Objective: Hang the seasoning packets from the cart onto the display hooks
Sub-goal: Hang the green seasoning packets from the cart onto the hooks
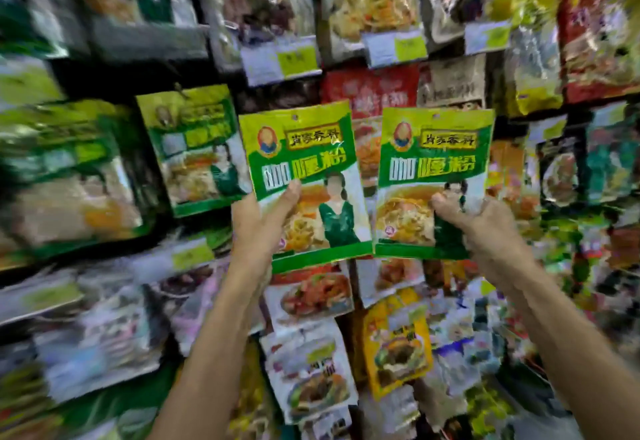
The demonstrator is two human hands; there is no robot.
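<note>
Head view: your left hand [263, 221] pinches the first curry packet [304, 162] just right of the matching hung packet [194, 149]. Your right hand [474, 221] grips the second curry packet [433, 162], farther right of it. Neither held packet is hooked yet; both hangings remain.

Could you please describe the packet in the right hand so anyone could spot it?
Before the display wall, two green packets are held up. It is the right packet, gripped by the right hand; the left hand holds its twin.
</note>
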